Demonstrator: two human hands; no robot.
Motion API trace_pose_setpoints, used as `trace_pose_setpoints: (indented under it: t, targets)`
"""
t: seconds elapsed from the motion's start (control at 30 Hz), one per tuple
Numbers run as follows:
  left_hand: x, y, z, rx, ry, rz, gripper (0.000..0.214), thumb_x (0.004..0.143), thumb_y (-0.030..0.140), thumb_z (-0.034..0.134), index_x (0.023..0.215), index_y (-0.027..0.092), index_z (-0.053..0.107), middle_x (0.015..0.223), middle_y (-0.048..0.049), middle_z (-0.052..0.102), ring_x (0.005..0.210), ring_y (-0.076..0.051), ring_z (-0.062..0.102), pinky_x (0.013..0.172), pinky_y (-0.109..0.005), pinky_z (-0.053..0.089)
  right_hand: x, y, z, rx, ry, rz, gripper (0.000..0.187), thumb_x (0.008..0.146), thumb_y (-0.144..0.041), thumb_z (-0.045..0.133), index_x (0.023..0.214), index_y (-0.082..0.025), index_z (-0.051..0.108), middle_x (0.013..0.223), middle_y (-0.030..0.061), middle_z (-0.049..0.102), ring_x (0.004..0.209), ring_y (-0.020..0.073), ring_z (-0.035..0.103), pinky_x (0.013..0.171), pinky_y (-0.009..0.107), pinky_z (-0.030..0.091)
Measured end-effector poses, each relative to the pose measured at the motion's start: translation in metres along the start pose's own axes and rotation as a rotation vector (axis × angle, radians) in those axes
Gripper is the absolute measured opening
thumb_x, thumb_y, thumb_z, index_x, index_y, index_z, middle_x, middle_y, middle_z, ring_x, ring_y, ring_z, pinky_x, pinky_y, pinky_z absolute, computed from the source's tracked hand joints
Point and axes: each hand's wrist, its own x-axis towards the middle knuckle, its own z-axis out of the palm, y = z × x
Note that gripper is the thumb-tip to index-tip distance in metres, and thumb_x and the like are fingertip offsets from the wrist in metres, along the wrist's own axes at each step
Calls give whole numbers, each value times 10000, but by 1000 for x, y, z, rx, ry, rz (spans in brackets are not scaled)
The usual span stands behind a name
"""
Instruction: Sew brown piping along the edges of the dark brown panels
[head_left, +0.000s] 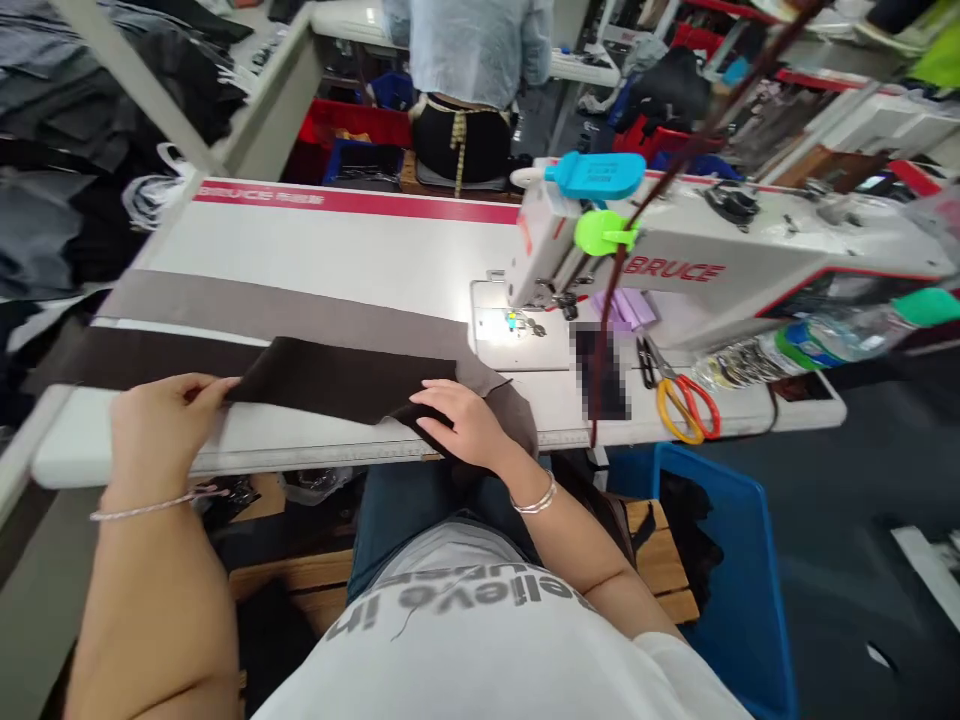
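A dark brown fabric piece [345, 378] lies folded along the front of the sewing machine table. My left hand [169, 415] pinches its left end between thumb and fingertips. At its right end my right hand [469, 425] holds the cloth, fingers over the top and thumb lower down, where the fabric bends over the table's front edge. Behind it stretches a grey fabric strip [300, 308], whose right end curls up beside my right hand. Another dark strip [165, 360] runs off to the left. The white sewing machine [555, 235] stands right of the cloth, its needle area lit.
Orange-handled scissors [686, 405], a black thread snipper [645, 362] and a plastic bottle [810, 340] lie on the right of the table. A dark red strap [611, 300] hangs in front of the machine. Below is a blue bin [757, 560]. A person [471, 60] sits beyond.
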Motion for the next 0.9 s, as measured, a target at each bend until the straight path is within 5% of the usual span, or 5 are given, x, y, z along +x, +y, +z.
trace_pose_setpoints:
  t: [0.47, 0.63, 0.9]
  targets:
    - [-15, -33, -10, -446, 374, -93, 229, 758, 406, 644, 759, 186, 705, 700, -13, 686, 675, -169, 615, 704, -293, 467, 3, 0, 2, -35, 4, 45, 269, 940, -265, 545, 1176, -208, 662, 1173, 87, 704, 1219, 268, 586, 1047, 488, 484]
    - [-7, -25, -2, -632, 268, 9, 167, 720, 346, 684, 769, 190, 648, 690, 1, 675, 666, -161, 653, 660, -268, 506, 4, -2, 2, -68, 8, 51, 266, 941, -265, 544, 1167, -196, 666, 1177, 96, 702, 1216, 267, 589, 1044, 478, 489]
    - [32, -5, 1, -274, -8, 298, 356, 756, 290, 604, 1065, 158, 723, 744, -33, 702, 704, -180, 625, 738, -289, 482, 5, 1, 5, -75, 23, 53, 263, 936, -263, 544, 1158, -203, 671, 1160, 100, 708, 1193, 270, 602, 1028, 496, 493]
